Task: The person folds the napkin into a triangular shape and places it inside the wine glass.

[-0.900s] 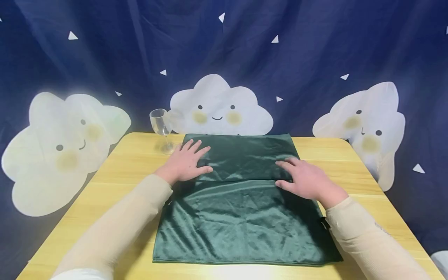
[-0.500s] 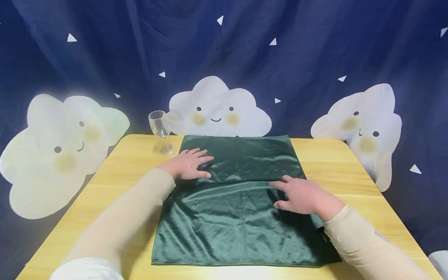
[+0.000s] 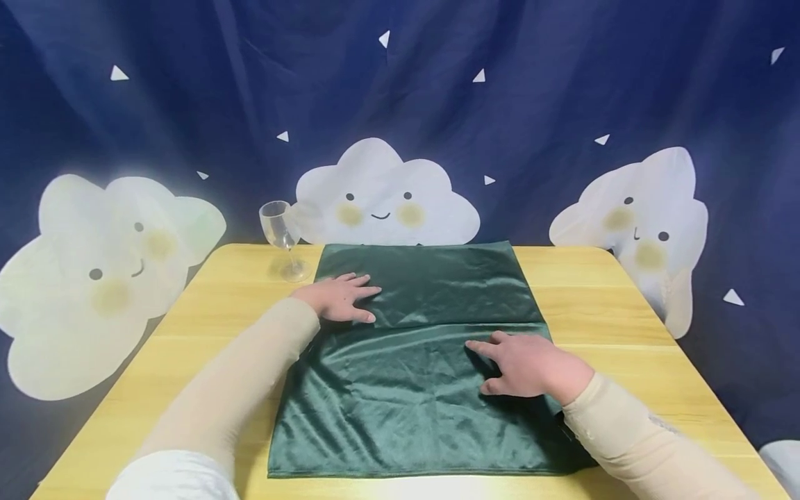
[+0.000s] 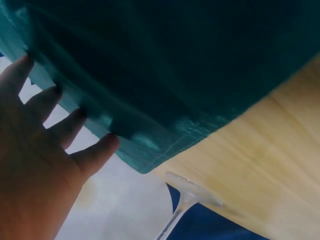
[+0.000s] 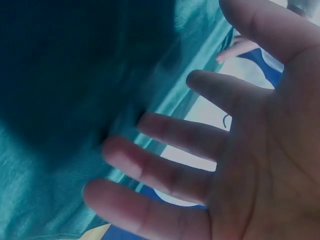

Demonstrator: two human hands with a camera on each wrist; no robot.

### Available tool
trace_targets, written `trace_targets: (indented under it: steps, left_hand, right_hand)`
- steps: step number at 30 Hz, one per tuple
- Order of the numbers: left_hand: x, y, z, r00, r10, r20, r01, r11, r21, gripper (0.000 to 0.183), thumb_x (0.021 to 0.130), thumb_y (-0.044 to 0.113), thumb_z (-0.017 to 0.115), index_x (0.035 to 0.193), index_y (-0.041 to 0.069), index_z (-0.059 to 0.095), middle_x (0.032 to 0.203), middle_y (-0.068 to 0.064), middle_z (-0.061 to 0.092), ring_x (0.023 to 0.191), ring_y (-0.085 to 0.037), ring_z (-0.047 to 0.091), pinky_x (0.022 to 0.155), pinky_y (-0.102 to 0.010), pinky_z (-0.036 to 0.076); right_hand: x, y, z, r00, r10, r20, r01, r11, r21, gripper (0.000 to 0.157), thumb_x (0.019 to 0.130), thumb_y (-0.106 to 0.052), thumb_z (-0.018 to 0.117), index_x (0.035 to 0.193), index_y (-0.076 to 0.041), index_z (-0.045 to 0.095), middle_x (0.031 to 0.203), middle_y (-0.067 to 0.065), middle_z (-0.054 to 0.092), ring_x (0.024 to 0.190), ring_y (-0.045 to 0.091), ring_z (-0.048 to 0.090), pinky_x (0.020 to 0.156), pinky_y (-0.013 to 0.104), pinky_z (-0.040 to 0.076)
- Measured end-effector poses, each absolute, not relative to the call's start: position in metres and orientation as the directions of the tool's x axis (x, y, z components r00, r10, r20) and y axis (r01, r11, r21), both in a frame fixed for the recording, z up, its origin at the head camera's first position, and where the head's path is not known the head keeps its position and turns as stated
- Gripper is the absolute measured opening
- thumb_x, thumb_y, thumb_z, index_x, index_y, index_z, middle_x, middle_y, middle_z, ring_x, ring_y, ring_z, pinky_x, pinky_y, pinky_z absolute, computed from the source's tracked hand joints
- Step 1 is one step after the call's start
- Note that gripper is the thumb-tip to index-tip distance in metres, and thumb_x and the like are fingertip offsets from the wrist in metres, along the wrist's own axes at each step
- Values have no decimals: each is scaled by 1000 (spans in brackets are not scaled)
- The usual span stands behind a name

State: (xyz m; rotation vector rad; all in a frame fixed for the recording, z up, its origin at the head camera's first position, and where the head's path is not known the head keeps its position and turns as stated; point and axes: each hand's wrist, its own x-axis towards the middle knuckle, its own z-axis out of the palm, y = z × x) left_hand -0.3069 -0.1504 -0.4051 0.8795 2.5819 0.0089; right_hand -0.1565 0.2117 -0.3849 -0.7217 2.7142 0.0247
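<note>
A dark green satin cloth (image 3: 400, 410) lies on the table, its far part folded over so that an edge runs across the middle. My left hand (image 3: 340, 297) rests with spread fingers on the folded part near its left side; in the left wrist view the fingertips (image 4: 107, 144) touch the fabric. Over the right side of the near part is my right hand (image 3: 531, 364), fingers extended and spread, holding nothing. The right wrist view shows those fingers (image 5: 175, 135) close over the cloth. Small creases run through the near part.
A clear wine glass (image 3: 279, 226) stands upright at the far left of the cloth, just beyond my left hand. The light wooden table (image 3: 600, 298) ends at a dark blue curtain (image 3: 437, 83) printed with smiling clouds.
My right hand has moved toward me, from the folded part onto the near part of the cloth. The left hand has slid slightly nearer, staying on the folded part.
</note>
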Motion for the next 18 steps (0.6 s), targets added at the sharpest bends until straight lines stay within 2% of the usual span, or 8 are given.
trace_targets:
  steps: [7, 14, 18]
  left_hand:
    - [-307, -152, -405, -723, 557, -408, 551, 822, 146, 80, 96, 69, 47, 162, 28, 27, 168, -11, 12, 153, -40, 7, 118, -58, 18]
    - [-306, -151, -403, -742, 529, -412, 533, 838, 115, 80, 96, 70, 46, 161, 28, 28, 168, -12, 15, 152, -41, 11, 118, -57, 18]
    - [-304, -150, -400, -758, 503, -416, 504, 856, 117, 80, 95, 69, 49, 161, 28, 29, 167, -12, 17, 152, -40, 12, 119, -56, 18]
  right_hand:
    - [-158, 211, -385, -835, -425, -349, -450, 893, -11, 76, 86, -66, 67, 146, -21, 56, 142, 18, 52, 115, 40, 60, 83, 53, 52]
    - [-168, 216, -384, -843, -395, -366, -418, 908, -18, 79, 85, -70, 65, 144, -18, 59, 145, 23, 50, 128, 45, 52, 94, 57, 48]
    - [-177, 221, -384, -845, -380, -375, -396, 917, -36, 79, 86, -68, 66, 145, -16, 57, 148, 25, 47, 132, 46, 48, 95, 58, 47]
